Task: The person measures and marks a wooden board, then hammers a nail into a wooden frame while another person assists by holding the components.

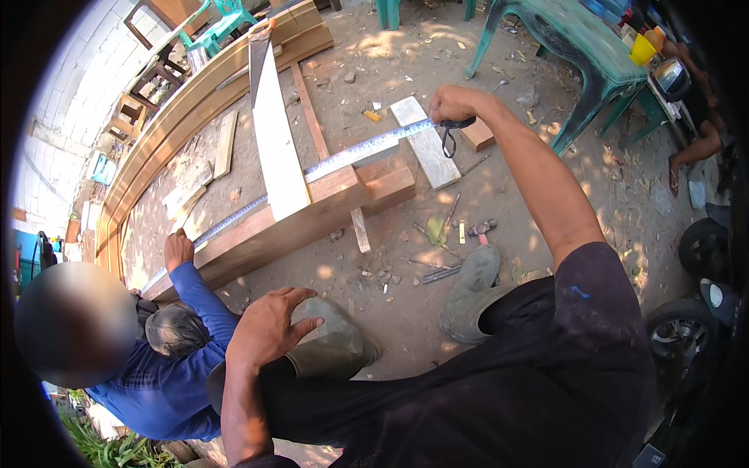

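My right hand (454, 104) is closed around a tape measure, whose dark case (460, 122) and wrist strap show below the fingers. The pulled-out blade (367, 148) runs down and left along a thick wooden beam (273, 234). A co-worker's hand (179, 249) rests on the blade near the beam's far left end. My left hand (273, 324) hangs above my boot (331, 335), fingers apart and holding nothing. Across the beam lies a pale board (277, 156), with a handsaw (260, 58) at its upper end.
Long curved-looking planks (168, 117) lie at upper left. A green plastic table (569, 43) stands at upper right. On the dirt are a hammer (482, 228), a whitish board (425, 144) and wood scraps. The co-worker in blue (168, 382) crouches at left; motorbike wheels (677, 331) are at right.
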Motion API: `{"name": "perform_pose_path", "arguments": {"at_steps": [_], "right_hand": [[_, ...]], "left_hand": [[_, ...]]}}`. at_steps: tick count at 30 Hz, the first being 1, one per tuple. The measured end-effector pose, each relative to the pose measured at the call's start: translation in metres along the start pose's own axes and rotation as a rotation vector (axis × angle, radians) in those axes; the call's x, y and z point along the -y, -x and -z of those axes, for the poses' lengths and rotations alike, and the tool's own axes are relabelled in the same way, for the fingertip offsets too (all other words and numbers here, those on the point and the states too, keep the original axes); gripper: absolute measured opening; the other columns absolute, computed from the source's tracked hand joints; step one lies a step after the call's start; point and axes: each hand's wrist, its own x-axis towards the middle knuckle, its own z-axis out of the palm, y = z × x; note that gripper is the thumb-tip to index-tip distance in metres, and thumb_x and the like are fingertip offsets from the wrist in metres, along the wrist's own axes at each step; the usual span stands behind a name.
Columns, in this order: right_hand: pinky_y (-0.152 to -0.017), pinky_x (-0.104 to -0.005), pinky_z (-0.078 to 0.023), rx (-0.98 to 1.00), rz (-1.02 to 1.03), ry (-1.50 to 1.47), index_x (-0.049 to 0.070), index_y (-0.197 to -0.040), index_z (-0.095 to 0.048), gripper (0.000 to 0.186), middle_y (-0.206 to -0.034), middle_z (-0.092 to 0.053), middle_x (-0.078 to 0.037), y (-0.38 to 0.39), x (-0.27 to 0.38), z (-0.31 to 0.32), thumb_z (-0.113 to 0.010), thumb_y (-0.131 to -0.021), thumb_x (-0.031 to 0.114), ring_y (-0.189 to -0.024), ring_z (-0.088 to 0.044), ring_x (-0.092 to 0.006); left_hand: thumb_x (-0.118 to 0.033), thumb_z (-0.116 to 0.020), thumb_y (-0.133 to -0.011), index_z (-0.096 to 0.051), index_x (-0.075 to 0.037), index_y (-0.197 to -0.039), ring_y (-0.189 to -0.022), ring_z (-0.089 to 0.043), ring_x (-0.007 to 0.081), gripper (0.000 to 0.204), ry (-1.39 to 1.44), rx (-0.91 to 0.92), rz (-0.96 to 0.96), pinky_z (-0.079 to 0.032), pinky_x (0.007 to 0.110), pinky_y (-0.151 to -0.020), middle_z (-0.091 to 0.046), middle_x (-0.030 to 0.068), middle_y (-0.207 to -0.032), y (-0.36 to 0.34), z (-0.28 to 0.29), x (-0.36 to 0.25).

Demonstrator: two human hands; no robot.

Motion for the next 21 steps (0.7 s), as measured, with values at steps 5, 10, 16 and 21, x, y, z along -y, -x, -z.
{"name": "perform_pose_path", "arguments": {"at_steps": [5, 10, 16, 21], "right_hand": [[-0.068, -0.0392, -0.053, 0.016, 0.091, 0.053, 0.005, -0.089, -0.081, 0.019, -0.084, -0.076, -0.010, -0.003, 0.021, 0.005, -0.071, -0.079, 0.017, -0.073, -0.066, -0.0219], [-0.072, -0.0391, -0.054, 0.066, 0.070, 0.179, 0.007, -0.096, -0.082, 0.021, -0.094, -0.078, -0.011, 0.003, 0.007, 0.003, -0.068, -0.083, 0.018, -0.078, -0.068, -0.0264], [-0.068, -0.0410, -0.053, 0.050, 0.126, 0.224, 0.011, -0.100, -0.083, 0.024, -0.093, -0.078, -0.011, -0.005, -0.005, -0.002, -0.068, -0.083, 0.019, -0.075, -0.066, -0.0277], [-0.059, -0.0362, -0.047, 0.022, 0.139, -0.031, 0.006, -0.090, -0.082, 0.020, -0.075, -0.073, -0.005, -0.035, 0.036, -0.011, -0.075, -0.079, 0.022, -0.066, -0.061, -0.0161]], "left_hand": [[-0.039, -0.076, -0.094, -0.069, -0.005, -0.130, -0.119, -0.065, 0.0424, 0.050, -0.009, 0.039, 0.073, -0.050, 0.047, -0.104, -0.071, 0.0212, -0.126, 0.008, 0.009, 0.003], [-0.035, -0.076, -0.094, -0.069, -0.004, -0.129, -0.115, -0.066, 0.0427, 0.047, 0.027, 0.068, 0.042, -0.051, 0.048, -0.101, -0.071, 0.0214, -0.124, -0.011, -0.002, 0.008], [-0.028, -0.079, -0.092, -0.070, -0.003, -0.127, -0.112, -0.067, 0.0422, 0.044, 0.102, -0.024, -0.126, -0.052, 0.047, -0.098, -0.072, 0.0207, -0.120, -0.012, 0.008, -0.032], [-0.026, -0.078, -0.094, -0.070, -0.003, -0.125, -0.108, -0.071, 0.0381, 0.040, 0.046, 0.023, -0.070, -0.055, 0.046, -0.094, -0.073, 0.0193, -0.119, 0.010, 0.007, -0.038]]}}
